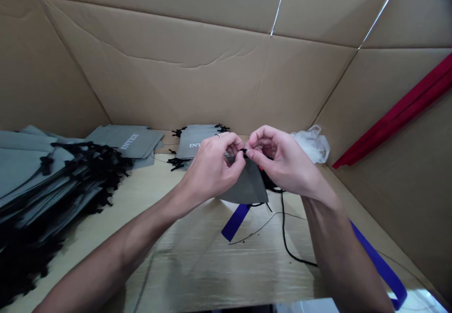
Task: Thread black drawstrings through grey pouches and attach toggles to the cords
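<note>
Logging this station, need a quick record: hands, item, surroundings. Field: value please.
left hand: fingertips pinching at black cord
right hand: fingertips at the same spot, close to the left's
item: grey piece, hanging below the fingertips
left side: pile of grey pieces with black cord ends
back: two grey stacks, white lettering; one reads INTEX
near the item: blue strip, long black cord
back right: clear plastic
surface: table
</note>
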A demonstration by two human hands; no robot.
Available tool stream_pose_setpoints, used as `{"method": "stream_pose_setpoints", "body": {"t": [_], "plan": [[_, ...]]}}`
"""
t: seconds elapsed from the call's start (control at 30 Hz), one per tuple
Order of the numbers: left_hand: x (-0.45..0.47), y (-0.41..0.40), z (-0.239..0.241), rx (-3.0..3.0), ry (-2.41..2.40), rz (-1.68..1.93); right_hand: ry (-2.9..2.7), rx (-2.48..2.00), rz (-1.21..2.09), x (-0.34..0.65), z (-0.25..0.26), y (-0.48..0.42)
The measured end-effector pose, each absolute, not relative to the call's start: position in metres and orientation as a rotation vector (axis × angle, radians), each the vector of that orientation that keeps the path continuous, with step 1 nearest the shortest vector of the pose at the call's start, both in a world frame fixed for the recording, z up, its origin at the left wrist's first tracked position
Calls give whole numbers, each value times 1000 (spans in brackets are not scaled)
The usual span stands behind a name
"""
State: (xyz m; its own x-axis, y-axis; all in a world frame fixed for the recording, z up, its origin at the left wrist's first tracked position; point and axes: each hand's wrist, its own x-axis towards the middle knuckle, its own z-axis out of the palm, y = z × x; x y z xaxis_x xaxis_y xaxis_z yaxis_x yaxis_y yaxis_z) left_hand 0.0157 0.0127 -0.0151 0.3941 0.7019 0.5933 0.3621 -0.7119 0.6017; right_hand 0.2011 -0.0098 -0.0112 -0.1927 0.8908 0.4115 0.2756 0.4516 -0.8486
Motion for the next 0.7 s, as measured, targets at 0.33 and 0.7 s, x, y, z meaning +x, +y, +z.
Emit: {"method": "stream_pose_setpoints", "body": {"t": [0.33,0.7], "plan": [[2,27,-1,1734,692,889,-1820,-1027,658,200,-2,-19],[5,22,-2,1755,675,997,-1920,-1110,533,205,0,-19]]}}
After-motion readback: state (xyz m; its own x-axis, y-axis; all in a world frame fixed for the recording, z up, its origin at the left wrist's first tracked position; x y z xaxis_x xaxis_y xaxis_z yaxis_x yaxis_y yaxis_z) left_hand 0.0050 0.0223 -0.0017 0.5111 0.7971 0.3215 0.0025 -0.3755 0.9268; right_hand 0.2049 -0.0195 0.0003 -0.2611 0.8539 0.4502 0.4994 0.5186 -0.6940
